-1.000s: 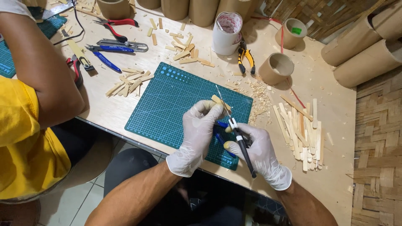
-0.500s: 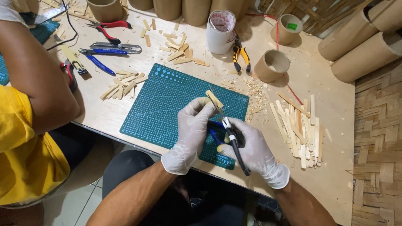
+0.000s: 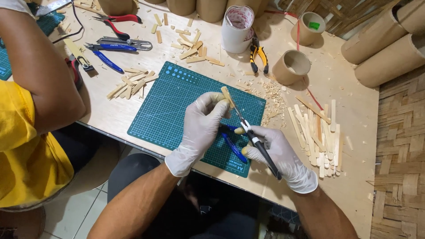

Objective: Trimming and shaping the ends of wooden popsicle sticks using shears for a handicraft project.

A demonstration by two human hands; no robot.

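I see the pale plywood worktable [image 3: 133,110] filling most of the frame, with the dark green gridded cutting mat [image 3: 177,110] at its centre. Both white-gloved hands hang over the mat's right half. My left hand [image 3: 199,126], forearm rising from the lower middle of the frame, is bent at the wrist with thumb and fingers pinched on the lower end of a short flat pale wooden stick [image 3: 227,95], held tilted just above the mat's upper right corner. My right hand [image 3: 276,155], entering from the lower right, is clenched around a slim craft knife with a black handle [image 3: 261,148], its blade running up-left to meet the stick. A pair of blue-handled cutters [image 3: 232,144] lies on the mat between the two hands. Right of centre is a loose heap of long wooden slats [image 3: 321,132]; wood shavings [image 3: 270,95] are scattered just beside the mat's upper right edge. At the left edge, another person's bare arm [image 3: 40,66] and yellow shirt [image 3: 26,155] lean in.

Against the frame half a second back, the stick and both hands sit at much the same spot over the mat, the grips unchanged; the view itself has shifted slightly.
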